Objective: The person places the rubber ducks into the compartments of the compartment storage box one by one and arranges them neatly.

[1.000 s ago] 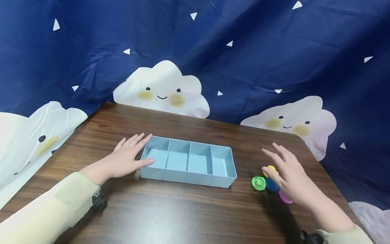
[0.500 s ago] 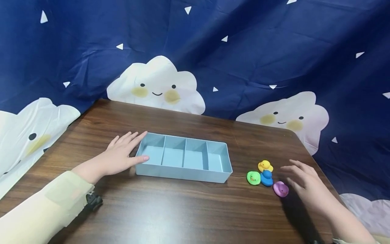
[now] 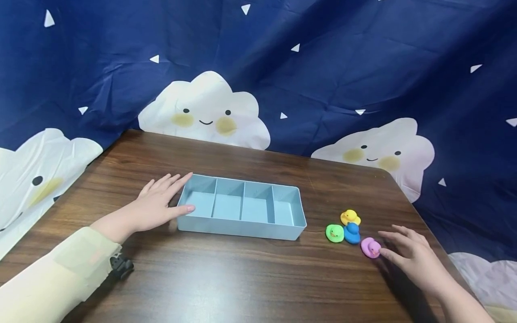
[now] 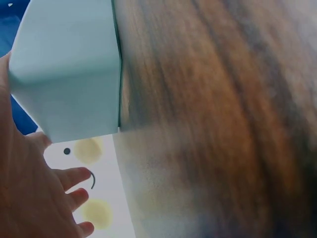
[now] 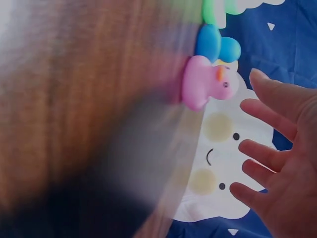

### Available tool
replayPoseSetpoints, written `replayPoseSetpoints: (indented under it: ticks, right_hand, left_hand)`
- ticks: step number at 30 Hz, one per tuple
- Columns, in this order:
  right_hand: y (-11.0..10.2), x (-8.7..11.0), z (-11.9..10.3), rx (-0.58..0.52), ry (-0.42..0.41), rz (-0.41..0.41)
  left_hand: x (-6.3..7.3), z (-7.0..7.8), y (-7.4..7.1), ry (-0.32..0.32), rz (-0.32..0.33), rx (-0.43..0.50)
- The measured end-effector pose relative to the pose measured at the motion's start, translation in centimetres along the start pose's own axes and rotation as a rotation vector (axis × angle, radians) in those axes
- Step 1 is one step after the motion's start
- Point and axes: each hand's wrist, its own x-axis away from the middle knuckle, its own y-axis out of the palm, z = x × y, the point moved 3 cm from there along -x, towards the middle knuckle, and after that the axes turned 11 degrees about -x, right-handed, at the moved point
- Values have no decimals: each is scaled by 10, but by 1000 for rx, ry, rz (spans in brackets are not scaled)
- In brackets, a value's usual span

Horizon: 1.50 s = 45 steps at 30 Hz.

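My left hand [image 3: 155, 205] rests at the left end of a light blue divided tray [image 3: 242, 228], thumb and forefinger spread along its rim. In the left wrist view the tray's end wall [image 4: 74, 99] stands beside that hand's spread fingers. Over at the right, my right hand [image 3: 416, 255] hovers beside a pink rubber duck [image 3: 369, 247], fingers apart and holding nothing. The right wrist view shows a gap between the thumb and the duck. Close by sit a blue duck [image 3: 352, 234], a green duck [image 3: 335, 233] and a yellow duck [image 3: 350, 217].
A brown wooden table [image 3: 226, 273] carries everything. Behind it hangs a dark blue curtain [image 3: 323, 72] printed with white clouds and triangles. A small black device [image 3: 121, 265] is strapped at the left wrist.
My right hand has drawn back from above the ducks to the right, then lowered beside the pink one, uncovering them all. My left hand stays at the tray. The head view has shifted slightly.
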Motion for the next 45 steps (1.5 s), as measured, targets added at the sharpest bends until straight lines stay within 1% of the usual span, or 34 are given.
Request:
replayPoseSetpoints:
  ticks: [6, 11, 17, 21, 25, 32, 39, 45]
  right_hand:
    - [6, 3, 5, 3, -20, 41]
    - [11, 3, 9, 13, 9, 73]
    - [11, 4, 13, 12, 48, 124]
    - [12, 4, 14, -4, 63, 124]
    - [12, 2, 14, 16, 63, 142]
    - [12, 3, 16, 8, 134, 112]
    - [12, 4, 17, -23, 134, 119]
    - [11, 4, 17, -26, 146, 111]
  left_hand:
    - [1, 1, -1, -5, -6, 10]
    - [0, 1, -1, -6, -1, 9]
    - [0, 0, 0, -4, 1, 3]
    - [0, 0, -1, -1, 3, -2]
    - [0, 1, -1, 0, 2, 4]
    - [0, 2, -1, 0, 2, 10]
    - [2, 1, -2, -17, -17, 24]
    - [3, 3, -4, -16, -17, 24]
